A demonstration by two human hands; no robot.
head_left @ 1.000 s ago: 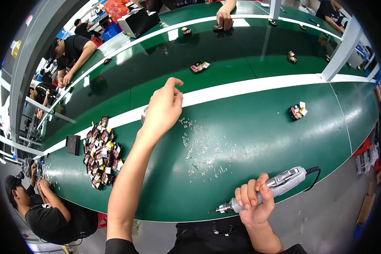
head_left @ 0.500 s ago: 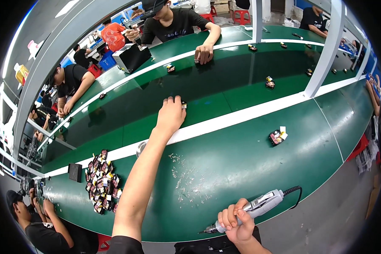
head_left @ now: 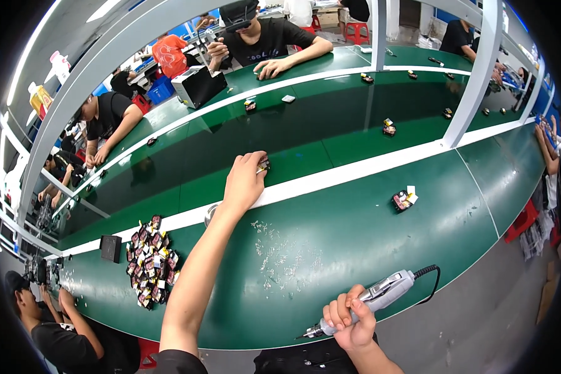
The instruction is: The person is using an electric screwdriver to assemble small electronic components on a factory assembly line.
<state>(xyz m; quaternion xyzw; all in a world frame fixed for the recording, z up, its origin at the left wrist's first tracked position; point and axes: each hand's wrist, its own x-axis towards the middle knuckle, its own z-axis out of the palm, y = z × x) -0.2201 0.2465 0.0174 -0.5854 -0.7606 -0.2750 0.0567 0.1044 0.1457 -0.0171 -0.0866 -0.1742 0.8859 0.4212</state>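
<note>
My left hand [head_left: 245, 181] reaches over the white rail onto the dark belt. Its fingers are closed around a small black part [head_left: 264, 164] with a pale label, which they partly hide. Near the bench's front edge, my right hand [head_left: 350, 319] is wrapped round a grey electric screwdriver [head_left: 385, 292], its bit pointing left and its cord trailing at the right. Many tiny screws [head_left: 283, 258] lie scattered on the green bench between my hands. Left of my forearm is a heap of similar black parts [head_left: 151, 265]. A single labelled part [head_left: 404, 199] sits farther right.
A round metal dish [head_left: 210, 215] is partly behind my forearm. A black box [head_left: 111, 248] stands by the heap. Grey frame posts [head_left: 477, 81] rise from the rail [head_left: 355, 163]. More parts [head_left: 388, 128] lie on the belt. Co-workers sit across and at the left.
My left hand has drawn slightly nearer, its fingers now round the part. The co-worker opposite has moved a hand off the belt, where a small white piece now shows. My right hand keeps the screwdriver.
</note>
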